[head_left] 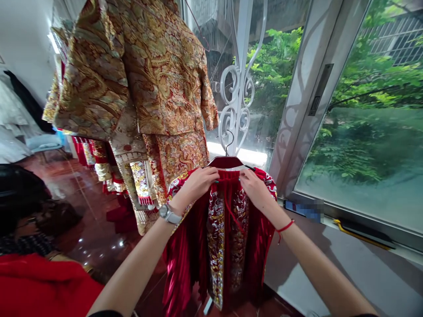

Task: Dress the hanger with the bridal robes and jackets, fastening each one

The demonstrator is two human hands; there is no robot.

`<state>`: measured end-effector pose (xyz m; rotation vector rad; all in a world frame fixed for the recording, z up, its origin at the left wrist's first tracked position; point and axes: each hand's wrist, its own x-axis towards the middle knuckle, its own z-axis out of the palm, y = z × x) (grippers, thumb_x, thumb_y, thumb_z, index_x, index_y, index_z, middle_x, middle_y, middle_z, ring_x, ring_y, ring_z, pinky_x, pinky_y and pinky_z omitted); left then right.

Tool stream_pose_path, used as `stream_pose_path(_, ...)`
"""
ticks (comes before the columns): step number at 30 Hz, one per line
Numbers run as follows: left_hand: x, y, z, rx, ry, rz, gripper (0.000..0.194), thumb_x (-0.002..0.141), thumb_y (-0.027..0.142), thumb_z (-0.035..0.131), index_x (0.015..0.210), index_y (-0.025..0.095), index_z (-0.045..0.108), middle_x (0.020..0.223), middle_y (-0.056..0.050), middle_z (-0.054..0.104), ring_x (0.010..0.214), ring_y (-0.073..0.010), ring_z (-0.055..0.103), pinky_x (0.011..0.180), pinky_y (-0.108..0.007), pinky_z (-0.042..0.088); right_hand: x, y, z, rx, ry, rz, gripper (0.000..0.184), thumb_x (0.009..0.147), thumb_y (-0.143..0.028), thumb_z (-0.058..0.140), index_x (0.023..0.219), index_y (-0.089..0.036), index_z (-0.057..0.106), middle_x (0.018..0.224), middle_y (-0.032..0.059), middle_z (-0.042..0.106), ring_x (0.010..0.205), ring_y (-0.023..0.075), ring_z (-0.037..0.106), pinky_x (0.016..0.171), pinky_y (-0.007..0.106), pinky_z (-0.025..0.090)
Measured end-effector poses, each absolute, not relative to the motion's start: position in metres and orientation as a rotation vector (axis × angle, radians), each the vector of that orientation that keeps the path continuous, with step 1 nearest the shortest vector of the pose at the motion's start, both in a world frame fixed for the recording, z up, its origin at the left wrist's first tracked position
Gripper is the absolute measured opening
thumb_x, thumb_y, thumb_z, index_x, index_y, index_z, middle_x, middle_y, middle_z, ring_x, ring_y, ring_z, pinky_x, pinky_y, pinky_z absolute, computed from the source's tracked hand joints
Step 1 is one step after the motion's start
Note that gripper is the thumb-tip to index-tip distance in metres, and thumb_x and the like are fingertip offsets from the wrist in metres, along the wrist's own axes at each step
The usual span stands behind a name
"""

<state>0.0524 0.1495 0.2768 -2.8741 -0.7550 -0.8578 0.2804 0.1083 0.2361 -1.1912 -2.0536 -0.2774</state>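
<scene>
A red embroidered skirt (216, 237), with gold and silver stitching and red satin folds, hangs in front of me on a dark red hanger (225, 162). My left hand (203, 178), below a wrist with a grey watch, pinches the skirt's top band just left of centre. On the other side of the band, my right hand (254, 187) grips it with closed fingers; a red string bracelet circles that wrist. Between the hands a thin red cord (231, 207) dangles down the front. My fingertips are partly hidden by the cloth.
A gold brocade jacket (165, 75) hangs close on the left, with more embroidered garments behind. White scrolled metalwork (233, 94) stands before the window. A phone-like object (297, 208) and a yellow-black tool (361, 235) lie on the sill. A person in red (42, 286) is low at left.
</scene>
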Motion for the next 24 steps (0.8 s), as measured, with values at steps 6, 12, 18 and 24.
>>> stream_pose_path(6,0.045,0.143,0.261,-2.843,-0.898,-0.996,0.018,0.089,0.011,0.048,0.088,0.021,0.063,0.096,-0.006,0.065,0.089,-0.0216,0.054,0.084,-0.036,0.037,0.301,0.104,0.238,-1.138,-2.063,-0.104,0.027,0.096,-0.021,0.039,0.078,-0.021,0.06,0.099,0.0094,0.057,0.089,0.0214,0.057,0.085,0.039,0.051)
stream_pose_path(12,0.08,0.136,0.253,-3.179,-1.15,-1.816,0.013,0.086,0.033,0.055,0.083,0.02,0.052,0.077,0.0,0.057,0.06,-0.0128,0.051,0.059,-0.026,0.038,0.265,0.106,0.238,-0.956,-1.391,0.775,0.028,0.085,-0.049,0.054,0.079,-0.021,0.056,0.08,0.0044,0.06,0.07,0.0172,0.058,0.062,0.031,0.05)
stream_pose_path(18,0.063,0.137,0.253,-3.566,-1.286,-1.667,0.025,0.084,0.045,0.053,0.078,0.022,0.045,0.056,0.01,0.034,0.045,-0.008,0.028,0.048,-0.023,0.027,0.28,0.106,0.238,-1.004,-1.484,0.823,0.038,0.09,-0.055,0.045,0.067,-0.024,0.046,0.057,-0.0061,0.044,0.045,0.0103,0.035,0.042,0.024,0.034)
stream_pose_path(24,0.038,0.125,0.251,-3.267,-1.312,-1.486,0.023,0.085,0.04,0.053,0.077,0.019,0.051,0.068,0.004,0.047,0.062,-0.0117,0.041,0.057,-0.025,0.033,0.297,0.096,0.238,-1.073,-1.79,0.373,0.032,0.092,-0.042,0.051,0.066,-0.024,0.047,0.064,-0.0017,0.05,0.062,0.015,0.045,0.059,0.026,0.038)
